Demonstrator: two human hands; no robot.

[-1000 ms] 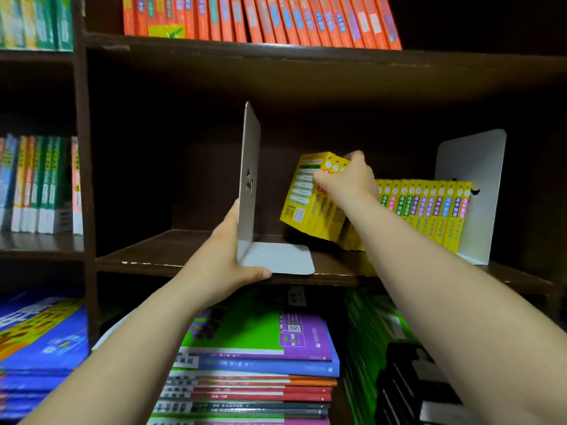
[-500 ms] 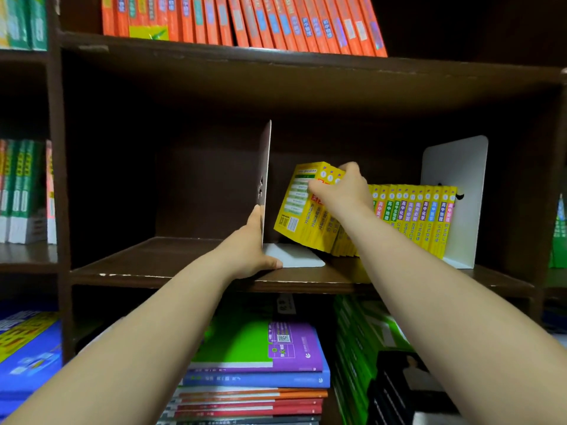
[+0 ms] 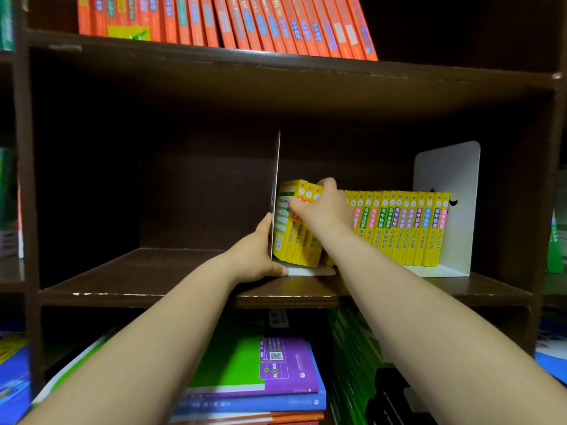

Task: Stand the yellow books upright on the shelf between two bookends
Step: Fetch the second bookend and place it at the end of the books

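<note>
Dark wooden shelf (image 3: pixel 153 271) — yellow books (image 3: pixel 399 228), white bookends (image 3: pixel 448 191) — dim alcove.

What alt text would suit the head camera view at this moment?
A person's left hand presses a white metal bookend against leaning yellow books steadied by the right hand on a dark wooden shelf. More yellow books stand upright against a second white bookend.

Orange books (image 3: pixel 227 21) are ranged leaning on the upper shelf board. Below, a green-and-purple book (image 3: pixel 260 363) is laid flat atop a stack, beside green books (image 3: pixel 352 348). Blue books (image 3: pixel 12 381) are seen at lower left.
</note>
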